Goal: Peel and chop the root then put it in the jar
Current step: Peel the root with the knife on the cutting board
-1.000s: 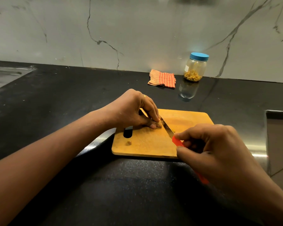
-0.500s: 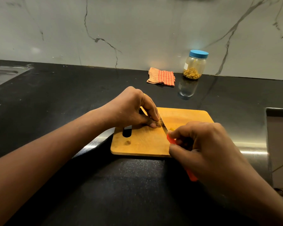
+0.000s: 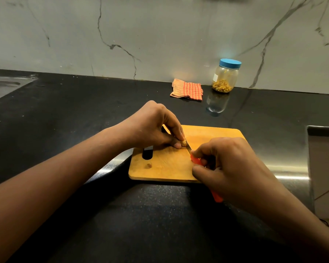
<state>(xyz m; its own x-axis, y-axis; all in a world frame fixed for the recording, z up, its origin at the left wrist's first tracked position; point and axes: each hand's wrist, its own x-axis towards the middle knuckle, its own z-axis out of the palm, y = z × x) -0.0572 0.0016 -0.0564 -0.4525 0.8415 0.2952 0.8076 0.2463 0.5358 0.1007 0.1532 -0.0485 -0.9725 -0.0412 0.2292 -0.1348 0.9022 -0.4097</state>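
Observation:
A small tan piece of root [image 3: 183, 143] lies on the wooden cutting board [image 3: 165, 168], pinched between the fingertips and thumb of my left hand [image 3: 154, 126]. My right hand [image 3: 230, 168] grips a knife with an orange handle [image 3: 196, 160]; its short blade [image 3: 188, 147] touches the root's right side. The handle's end sticks out below my palm. A small root scrap [image 3: 149, 165] sits near the board's handle slot. The jar [image 3: 225, 76], clear with a blue lid on and yellow pieces inside, stands at the back against the wall.
A folded orange checked cloth [image 3: 187, 89] lies left of the jar. The black counter [image 3: 65, 118] has a steel sink [image 3: 2, 86] at the far left and a drop-off with a steel edge [image 3: 323, 130] at the right.
My right hand and the knife have slid forward and left along the board, so less blade shows. My left hand stays holding the root.

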